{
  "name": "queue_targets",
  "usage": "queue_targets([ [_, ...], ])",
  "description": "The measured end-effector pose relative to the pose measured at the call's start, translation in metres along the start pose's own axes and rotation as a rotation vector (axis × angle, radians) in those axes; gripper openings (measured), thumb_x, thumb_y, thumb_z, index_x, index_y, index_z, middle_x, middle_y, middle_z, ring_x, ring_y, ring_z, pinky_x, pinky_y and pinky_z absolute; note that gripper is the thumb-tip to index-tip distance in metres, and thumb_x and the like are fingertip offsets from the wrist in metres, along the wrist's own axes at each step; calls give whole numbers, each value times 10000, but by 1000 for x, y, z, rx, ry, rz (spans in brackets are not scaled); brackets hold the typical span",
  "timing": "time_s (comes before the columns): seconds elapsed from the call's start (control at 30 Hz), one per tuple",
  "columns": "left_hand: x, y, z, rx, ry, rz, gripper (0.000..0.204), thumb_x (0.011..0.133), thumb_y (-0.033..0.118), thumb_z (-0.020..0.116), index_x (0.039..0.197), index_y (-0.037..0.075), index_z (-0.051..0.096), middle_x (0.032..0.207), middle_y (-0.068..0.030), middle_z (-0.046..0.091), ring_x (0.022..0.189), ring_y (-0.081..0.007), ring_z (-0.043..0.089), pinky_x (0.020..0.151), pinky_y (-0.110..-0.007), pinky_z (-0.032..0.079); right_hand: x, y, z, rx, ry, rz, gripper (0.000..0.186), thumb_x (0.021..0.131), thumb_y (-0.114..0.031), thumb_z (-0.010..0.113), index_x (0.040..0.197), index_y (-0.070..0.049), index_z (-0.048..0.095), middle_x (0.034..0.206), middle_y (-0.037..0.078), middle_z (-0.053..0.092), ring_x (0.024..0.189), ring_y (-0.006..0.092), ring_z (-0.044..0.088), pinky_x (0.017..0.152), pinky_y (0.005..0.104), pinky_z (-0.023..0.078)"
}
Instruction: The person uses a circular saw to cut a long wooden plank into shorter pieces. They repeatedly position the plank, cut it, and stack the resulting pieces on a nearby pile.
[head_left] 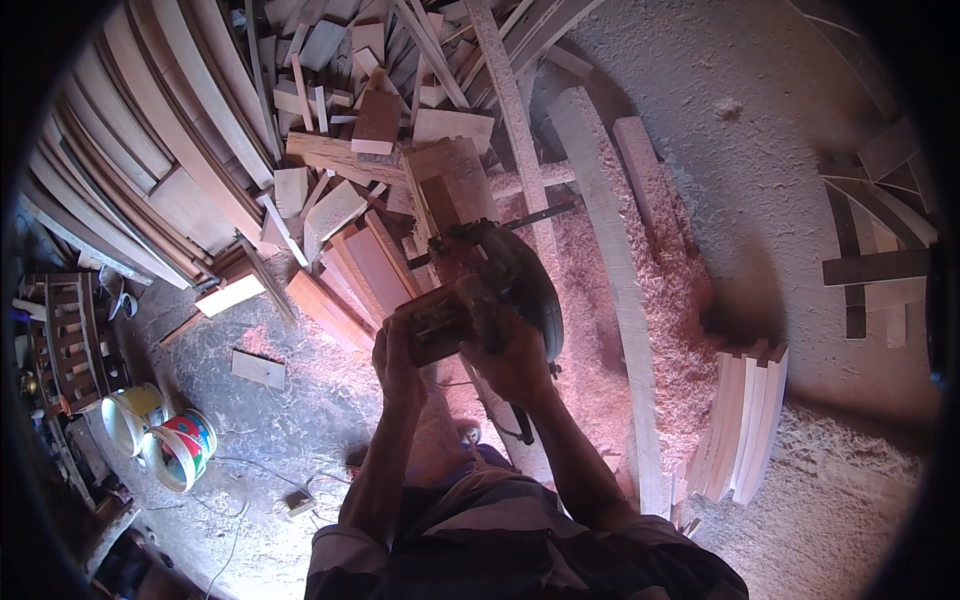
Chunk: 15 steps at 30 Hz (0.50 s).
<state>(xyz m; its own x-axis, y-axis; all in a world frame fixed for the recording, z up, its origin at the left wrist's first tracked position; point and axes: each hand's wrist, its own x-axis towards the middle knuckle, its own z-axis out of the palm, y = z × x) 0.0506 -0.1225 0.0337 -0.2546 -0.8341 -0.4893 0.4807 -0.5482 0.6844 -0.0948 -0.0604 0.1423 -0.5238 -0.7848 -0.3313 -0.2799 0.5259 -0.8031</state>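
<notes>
A dark, dusty circular saw [532, 280], with a rounded guard on its right side and a thin bar across its front, is in both my hands. My left hand [398, 352] is closed around the blocky left part of its body. My right hand [512, 358] grips it at the rear, close to the guard. Just ahead of the saw a narrow wood piece [437, 203] shows, over a wider board [455, 165]. The saw's underside and any contact with the wood are hidden.
Offcuts [375, 120] pile up ahead, and long curved boards [165, 110] lean at the left. A long plank [615, 240] runs along my right beside pink shavings [670, 300] and stacked curved pieces [745, 425]. Two buckets [180, 450] and a cable [240, 510] lie left.
</notes>
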Motion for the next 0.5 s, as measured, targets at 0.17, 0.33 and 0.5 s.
queue_targets([
  [0.17, 21, 3, 4, -16, 7, -7, 263, 1084, 279, 482, 1056, 73, 643, 910, 23, 580, 825, -61, 522, 784, -250, 461, 24, -5, 6, -36, -22, 4, 559, 766, -180, 821, 1252, 17, 627, 1031, 177, 733, 944, 256, 722, 833, 381, 554],
  [0.33, 52, 13, 4, -18, -64, 11, 401, 1078, 361, 464, 1225, 11, 594, 1138, -109, 651, 1034, -195, 645, 937, -358, 530, 55, -13, 15, -1, 3, -123, 583, 755, -178, 813, 1276, 3, 621, 1066, 184, 732, 991, 255, 724, 862, 366, 554],
  [0.5, 99, 40, 20, -12, -130, 91, 455, 1084, 360, 443, 1344, 0, 545, 1273, -143, 644, 1170, -237, 637, 1041, -408, 504, 103, -37, 19, -34, 12, -153, 570, 755, -197, 796, 1259, 7, 624, 1055, 197, 727, 985, 251, 722, 854, 364, 556],
])
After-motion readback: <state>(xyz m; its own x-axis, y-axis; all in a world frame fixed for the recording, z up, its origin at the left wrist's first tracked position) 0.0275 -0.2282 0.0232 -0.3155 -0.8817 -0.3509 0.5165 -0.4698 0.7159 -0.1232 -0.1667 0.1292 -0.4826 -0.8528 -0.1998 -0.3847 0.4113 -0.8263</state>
